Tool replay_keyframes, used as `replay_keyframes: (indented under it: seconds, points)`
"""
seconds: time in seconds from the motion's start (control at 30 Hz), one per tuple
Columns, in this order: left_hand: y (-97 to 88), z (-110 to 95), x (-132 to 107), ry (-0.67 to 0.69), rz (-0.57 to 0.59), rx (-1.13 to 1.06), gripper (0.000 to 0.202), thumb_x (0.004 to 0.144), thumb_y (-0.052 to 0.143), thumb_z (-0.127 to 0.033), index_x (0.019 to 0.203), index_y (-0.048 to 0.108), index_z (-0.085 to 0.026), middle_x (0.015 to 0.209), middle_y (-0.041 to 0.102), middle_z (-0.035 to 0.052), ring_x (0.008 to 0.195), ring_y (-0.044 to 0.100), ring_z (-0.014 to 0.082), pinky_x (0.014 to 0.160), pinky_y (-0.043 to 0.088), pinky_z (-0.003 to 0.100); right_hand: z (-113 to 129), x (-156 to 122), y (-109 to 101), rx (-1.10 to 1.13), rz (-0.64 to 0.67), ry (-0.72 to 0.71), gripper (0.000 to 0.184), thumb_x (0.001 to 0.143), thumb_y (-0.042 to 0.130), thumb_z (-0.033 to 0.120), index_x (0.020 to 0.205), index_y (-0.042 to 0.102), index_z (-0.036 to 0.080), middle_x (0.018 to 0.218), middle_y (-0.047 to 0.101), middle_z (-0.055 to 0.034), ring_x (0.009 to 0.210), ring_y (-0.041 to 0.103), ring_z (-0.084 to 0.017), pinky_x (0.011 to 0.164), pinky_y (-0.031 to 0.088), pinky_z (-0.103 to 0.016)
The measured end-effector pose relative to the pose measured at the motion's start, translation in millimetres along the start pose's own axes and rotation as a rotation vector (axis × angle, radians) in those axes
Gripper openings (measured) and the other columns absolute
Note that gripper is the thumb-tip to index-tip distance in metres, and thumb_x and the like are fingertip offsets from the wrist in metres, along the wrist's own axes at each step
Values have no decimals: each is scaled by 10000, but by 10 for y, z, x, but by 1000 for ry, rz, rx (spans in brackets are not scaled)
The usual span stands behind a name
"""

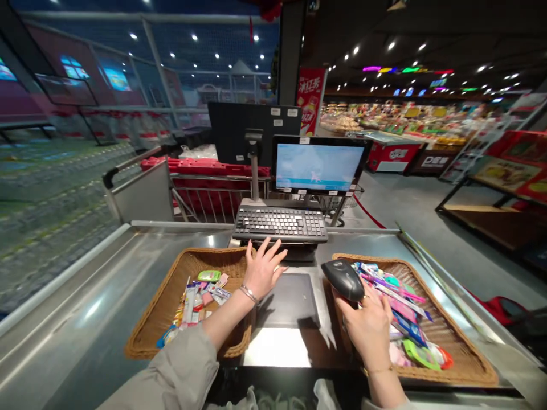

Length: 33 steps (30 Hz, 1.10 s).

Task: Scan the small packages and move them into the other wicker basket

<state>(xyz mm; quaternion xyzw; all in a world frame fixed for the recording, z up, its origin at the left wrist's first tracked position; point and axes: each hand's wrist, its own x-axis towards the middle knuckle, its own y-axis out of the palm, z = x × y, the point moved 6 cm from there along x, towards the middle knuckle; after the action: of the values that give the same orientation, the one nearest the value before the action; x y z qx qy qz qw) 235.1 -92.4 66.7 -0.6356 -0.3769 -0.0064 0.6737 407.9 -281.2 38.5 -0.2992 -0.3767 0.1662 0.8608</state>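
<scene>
My right hand (368,322) is wrapped round a black handheld barcode scanner (343,279), above the inner edge of the right wicker basket (470,356). That basket holds a heap of small packaged goods (404,310), with toothbrush-like packs and a green-rimmed item among them. My left hand (264,267) hovers with fingers spread just in front of the keyboard (280,223), holding nothing. Below and left of it lies the left wicker basket (147,319), containing several small items such as tubes and a green packet (209,276). My left forearm hides part of this basket.
Behind the keyboard stand a lit monitor (318,166) and a second screen seen from its back (231,131). A metal counter (92,302) carries both baskets, with a dark flat panel (290,299) between them. A metal cart (139,191) stands beyond the counter.
</scene>
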Motion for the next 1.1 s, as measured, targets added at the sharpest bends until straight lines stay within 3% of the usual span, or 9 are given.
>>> replay_keyframes:
  seconds: [0.2,0.37,0.6,0.83,1.1]
  points:
    - [-120,361,-370,-111,3,60,367,907,532,-395,1261,576,-305,1422,503,62,1397,330,288,1127,126,638,307,-44,327,63,115,-51,446,777,491,576,860,703,193,1075,700,-126,1127,570,-302,1101,173,-535]
    - [-185,637,-642,-189,17,105,383,878,579,-373,1256,580,-308,1389,538,77,1373,370,294,1121,125,654,585,-74,529,108,177,-142,386,787,510,517,848,705,190,1053,706,-114,1119,579,-288,1082,209,-527]
    - [-213,1045,-978,-310,53,147,372,871,594,-345,1241,587,-303,1373,554,73,1350,411,281,1125,129,646,770,-155,805,136,282,-178,347,759,534,492,855,701,203,1095,696,-110,1123,575,-288,1070,194,-560]
    - [-122,1425,-1296,-379,147,172,346,888,562,-341,1232,593,-318,1367,560,61,1351,412,275,1124,94,652,883,-229,1004,178,362,-156,351,738,530,507,822,706,216,1074,703,-103,1123,576,-288,1073,172,-557]
    - [129,1671,-1460,-354,289,176,347,869,575,-268,1211,597,-319,1356,573,58,1347,412,277,1116,88,654,951,-259,1133,201,423,-139,343,721,539,494,828,707,215,1081,706,-98,1146,575,-283,1091,153,-543]
